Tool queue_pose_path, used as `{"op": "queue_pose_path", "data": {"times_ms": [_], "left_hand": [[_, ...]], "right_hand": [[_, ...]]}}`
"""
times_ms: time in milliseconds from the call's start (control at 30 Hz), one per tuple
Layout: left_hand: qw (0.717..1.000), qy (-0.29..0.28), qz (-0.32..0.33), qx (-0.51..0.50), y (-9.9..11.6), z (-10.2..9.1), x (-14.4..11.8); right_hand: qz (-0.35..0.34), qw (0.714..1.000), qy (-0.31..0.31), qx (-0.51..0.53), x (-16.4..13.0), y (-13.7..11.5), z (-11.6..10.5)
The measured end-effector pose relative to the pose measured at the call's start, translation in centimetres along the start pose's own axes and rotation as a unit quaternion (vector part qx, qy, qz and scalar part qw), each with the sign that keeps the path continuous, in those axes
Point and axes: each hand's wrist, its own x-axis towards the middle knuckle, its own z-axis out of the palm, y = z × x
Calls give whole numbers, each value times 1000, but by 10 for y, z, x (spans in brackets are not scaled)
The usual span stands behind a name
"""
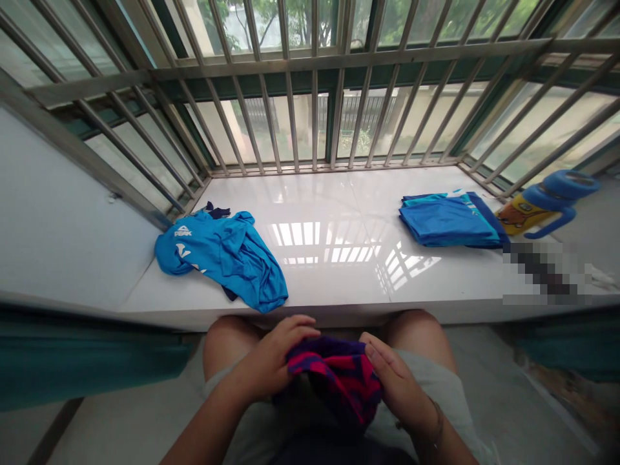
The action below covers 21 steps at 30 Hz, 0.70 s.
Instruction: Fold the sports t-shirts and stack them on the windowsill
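Over my lap hangs a piece of purple and red patterned fabric (346,374), bunched, its lower part in shadow. My left hand (285,352) holds its left edge, with some fingers lying over the top. At the right edge, my right hand (390,368) pinches the cloth between thumb and fingers. On the white ledge in front of me, to the left, lies a crumpled blue shirt (227,252) with white PEAK lettering. A folded stack of blue clothing (448,219) rests on the right side of the ledge. What kind of garment I hold cannot be made out.
A blue and yellow bottle (545,203) with a handle stands right of the folded stack. Metal window bars (314,116) close off the back of the white ledge (334,194). Teal curtains (87,358) hang at both sides. A blurred patch covers something at the ledge's right.
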Motion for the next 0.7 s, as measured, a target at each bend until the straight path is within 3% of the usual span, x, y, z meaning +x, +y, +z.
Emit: {"op": "queue_pose_path", "data": {"times_ms": [67,167,300,367,433,500,533,567,600,667,700], "left_hand": [[991,81,-31,102,-29,-6,12],[959,103,-73,254,-81,-22,26],[919,142,-170,326,-135,-79,24],[887,185,-267,329,-148,-118,16],[836,233,-383,317,-149,-149,7],[775,304,-457,314,-141,-161,3],[763,339,-451,316,-133,-157,3],[774,365,-412,313,-123,-147,4],[807,374,-344,301,-112,-130,7],[916,298,-167,212,-85,-84,13],[960,220,-94,145,-71,-58,16]], "right_hand": [[21,999,-9,49,-3,-10,3],[42,996,0,78,-2,-18,7],[68,982,75,162,3,-11,8],[71,971,112,199,4,-4,6],[73,967,123,212,3,1,2],[79,970,107,203,-1,3,-1],[86,973,92,195,-4,3,-2],[96,975,75,187,-7,2,-2],[108,976,55,180,-10,0,-2],[125,977,8,173,-15,-7,0],[126,977,-24,169,-17,-13,2]]}}
